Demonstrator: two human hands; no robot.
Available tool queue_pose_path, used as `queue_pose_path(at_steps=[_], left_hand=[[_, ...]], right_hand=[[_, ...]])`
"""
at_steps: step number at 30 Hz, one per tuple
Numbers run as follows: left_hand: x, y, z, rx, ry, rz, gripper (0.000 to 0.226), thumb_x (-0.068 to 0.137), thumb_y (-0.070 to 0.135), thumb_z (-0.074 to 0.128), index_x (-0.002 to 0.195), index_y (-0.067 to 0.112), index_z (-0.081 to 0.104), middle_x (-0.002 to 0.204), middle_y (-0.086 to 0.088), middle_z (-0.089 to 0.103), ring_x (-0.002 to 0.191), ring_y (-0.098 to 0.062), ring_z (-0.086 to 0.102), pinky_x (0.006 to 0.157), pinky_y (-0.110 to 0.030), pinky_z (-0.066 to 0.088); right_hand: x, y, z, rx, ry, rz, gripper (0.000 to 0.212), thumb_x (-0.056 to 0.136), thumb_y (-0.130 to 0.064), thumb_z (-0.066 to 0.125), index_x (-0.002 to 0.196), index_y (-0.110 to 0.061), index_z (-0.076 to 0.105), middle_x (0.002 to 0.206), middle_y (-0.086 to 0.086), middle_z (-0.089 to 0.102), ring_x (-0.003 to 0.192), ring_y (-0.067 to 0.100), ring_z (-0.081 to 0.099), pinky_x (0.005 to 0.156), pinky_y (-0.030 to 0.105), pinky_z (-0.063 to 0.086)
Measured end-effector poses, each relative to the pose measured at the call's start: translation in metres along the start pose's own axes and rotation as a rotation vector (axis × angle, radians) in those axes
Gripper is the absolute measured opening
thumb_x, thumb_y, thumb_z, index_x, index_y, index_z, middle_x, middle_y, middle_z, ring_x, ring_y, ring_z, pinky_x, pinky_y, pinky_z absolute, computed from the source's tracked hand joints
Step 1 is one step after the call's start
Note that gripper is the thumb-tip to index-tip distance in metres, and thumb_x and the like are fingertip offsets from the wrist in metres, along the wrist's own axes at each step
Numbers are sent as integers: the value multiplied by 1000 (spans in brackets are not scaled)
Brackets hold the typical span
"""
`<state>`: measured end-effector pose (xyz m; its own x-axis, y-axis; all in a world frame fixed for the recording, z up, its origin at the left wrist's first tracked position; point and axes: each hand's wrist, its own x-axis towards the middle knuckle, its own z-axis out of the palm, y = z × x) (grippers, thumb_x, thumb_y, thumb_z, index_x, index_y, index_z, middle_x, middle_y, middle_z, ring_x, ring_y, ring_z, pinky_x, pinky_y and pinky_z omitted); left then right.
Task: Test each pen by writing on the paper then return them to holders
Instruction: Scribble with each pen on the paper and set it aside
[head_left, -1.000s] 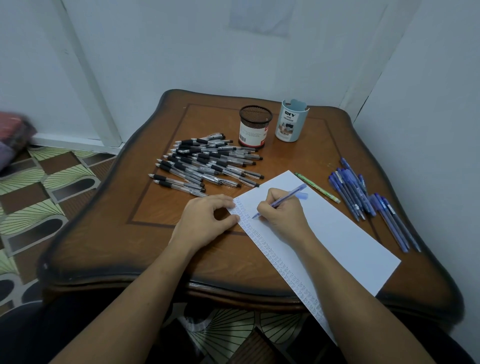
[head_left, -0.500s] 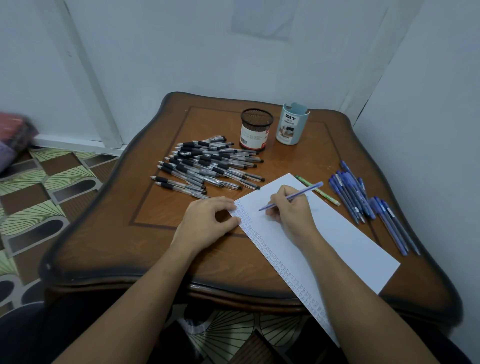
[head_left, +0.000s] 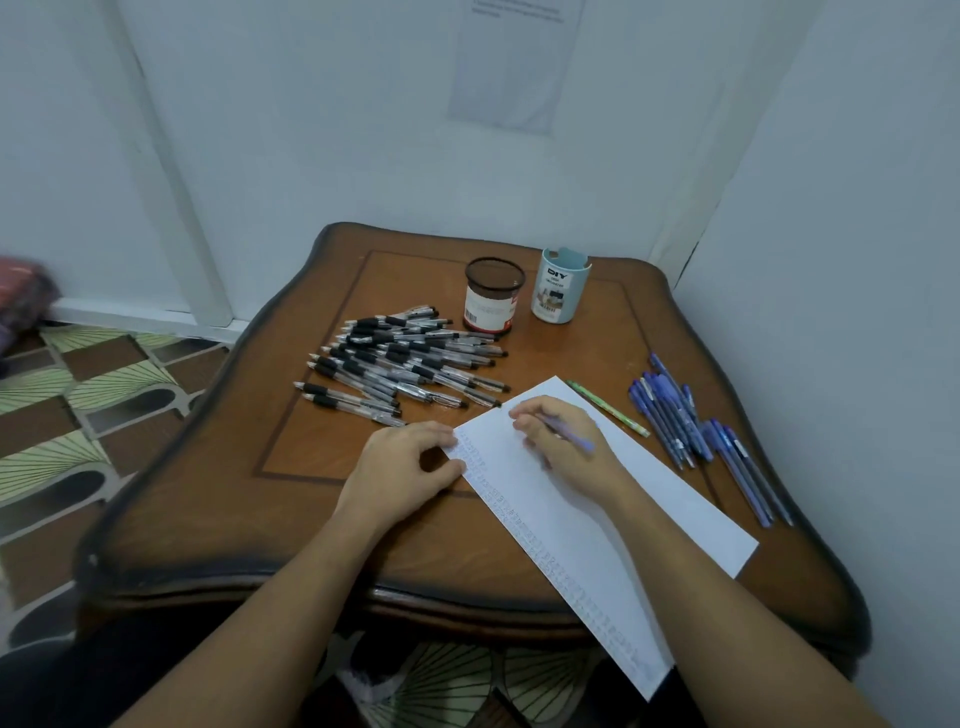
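Broadly, our curvy-edged brown wooden table (head_left: 363, 519) carries a long white sheet of paper (head_left: 649, 519) lying slantwise with small marks down its left margin, a heap of clear-barrelled black-grip pens (head_left: 405, 364) to its left and a cluster of blue pens (head_left: 675, 410) to its right. Behind the heap stand a dark mesh cylinder holder (head_left: 493, 304) and, just beside it, a pale blue plastic holder (head_left: 561, 291). Our left hand (head_left: 400, 467) rests relaxed, loosely bent fingers on the paper's top left corner, our right hand (head_left: 566, 441) curls its fingers around a slim blue-violet pen (head_left: 576, 436) over the sheet, and a thin green pen (head_left: 608, 408) lies just off the paper's right edge.
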<state>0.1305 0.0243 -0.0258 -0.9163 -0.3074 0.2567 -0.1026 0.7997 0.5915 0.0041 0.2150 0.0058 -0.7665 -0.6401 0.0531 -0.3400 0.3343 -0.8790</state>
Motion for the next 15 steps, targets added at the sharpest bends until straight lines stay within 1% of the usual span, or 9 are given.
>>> queue_pose_path(at_steps=[1, 3, 5, 6, 8, 10, 11, 13, 15], left_hand=[[0, 0, 0, 4, -3, 1, 34, 84, 43, 70, 112, 24, 73, 124, 12, 66, 117, -4, 58, 106, -42, 41], [0, -1, 0, 18, -5, 9, 33, 85, 42, 70, 113, 25, 73, 125, 12, 65, 117, -4, 57, 106, -41, 41], [0, -1, 0, 26, -5, 17, 33, 85, 41, 70, 113, 24, 73, 125, 11, 66, 118, -5, 57, 106, -41, 41], [0, -1, 1, 30, -5, 21, 33, 86, 41, 70, 113, 23, 73, 125, 11, 66, 118, -5, 57, 106, -41, 41], [-1, 0, 1, 52, -6, 31, 33, 87, 41, 69, 115, 23, 72, 126, 10, 65, 119, -6, 57, 106, -41, 41], [-1, 1, 1, 75, -5, 45, 33, 88, 41, 67, 116, 23, 71, 127, 10, 65, 120, -6, 56, 106, -40, 41], [-2, 1, 1, 86, -7, 51, 34, 88, 41, 66, 117, 23, 70, 127, 11, 64, 120, -6, 56, 107, -40, 40], [-3, 1, 2, 106, -13, 61, 34, 90, 40, 65, 120, 24, 68, 129, 10, 63, 121, -7, 55, 108, -39, 39], [-3, 2, 2, 134, -7, 72, 36, 92, 40, 62, 125, 24, 64, 131, 10, 62, 124, -8, 53, 108, -36, 35]], right_hand=[[-1, 6, -9, -92, 48, -50, 14, 98, -17, 57, 105, -22, 69, 105, -5, 68, 94, 6, 62, 77, 18, 45], [0, 19, -23, -298, 163, -121, 26, 94, -3, 57, 116, -12, 68, 116, 6, 67, 108, 16, 59, 89, 24, 40], [4, 28, -31, -417, 231, -81, 34, 93, 8, 54, 118, -9, 68, 120, 12, 65, 115, 25, 55, 89, 25, 37], [5, 30, -32, -423, 225, -37, 34, 93, 9, 53, 116, -11, 69, 118, 12, 66, 114, 26, 56, 86, 23, 38], [7, 32, -30, -379, 196, -4, 30, 93, 8, 53, 102, -16, 69, 106, 10, 69, 101, 25, 61, 76, 20, 41], [8, 27, -28, -317, 196, -14, 28, 91, 8, 53, 89, -17, 66, 93, 6, 68, 87, 17, 60, 72, 19, 43], [7, 23, -27, -287, 191, -14, 25, 91, 7, 54, 87, -15, 65, 90, 4, 66, 82, 11, 58, 70, 15, 42], [4, 12, -22, -263, 169, -38, 20, 91, 5, 56, 87, -13, 64, 87, -2, 62, 80, 2, 57, 67, 4, 39], [1, 6, -15, -238, 138, -100, 11, 90, -2, 62, 87, -12, 64, 85, -7, 62, 80, -6, 57, 67, 3, 39]])
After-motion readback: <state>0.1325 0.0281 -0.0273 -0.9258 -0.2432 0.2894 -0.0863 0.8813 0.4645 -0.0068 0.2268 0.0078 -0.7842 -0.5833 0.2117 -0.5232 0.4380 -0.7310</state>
